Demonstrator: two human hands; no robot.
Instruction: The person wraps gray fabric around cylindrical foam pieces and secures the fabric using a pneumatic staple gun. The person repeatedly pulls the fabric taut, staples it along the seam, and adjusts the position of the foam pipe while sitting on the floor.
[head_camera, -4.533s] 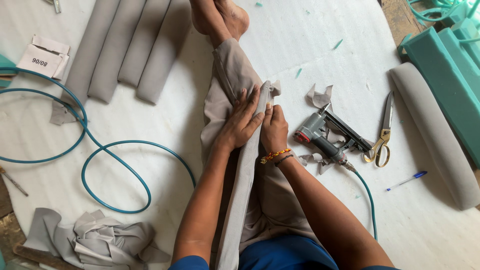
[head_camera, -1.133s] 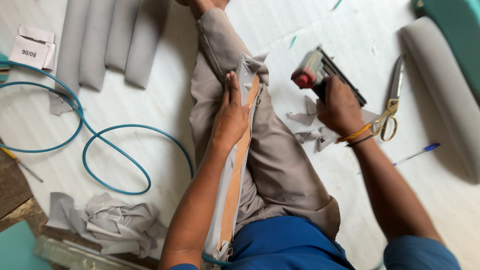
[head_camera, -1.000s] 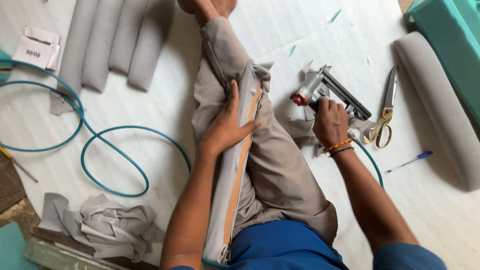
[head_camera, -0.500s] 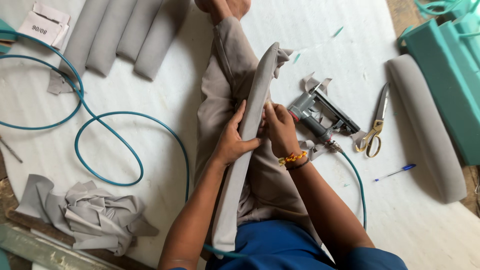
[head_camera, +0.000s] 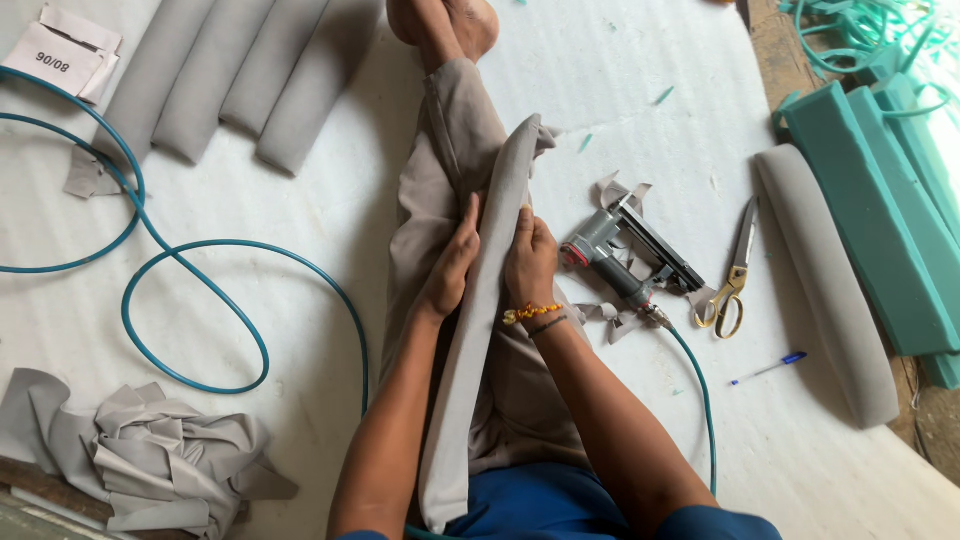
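white floor (head_camera: 620, 90) behind, both hands' fingers (head_camera: 465, 240) clasp the grey padded strip (head_camera: 480, 310) between them

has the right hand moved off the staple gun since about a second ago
Yes. The right hand left the staple gun on the white sheet and now grips the grey padded strip.

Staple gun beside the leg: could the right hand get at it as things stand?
Probably yes. The staple gun lies in the open just beside the right hand, nothing between them, though that hand would first have to let go of the grey padded strip.
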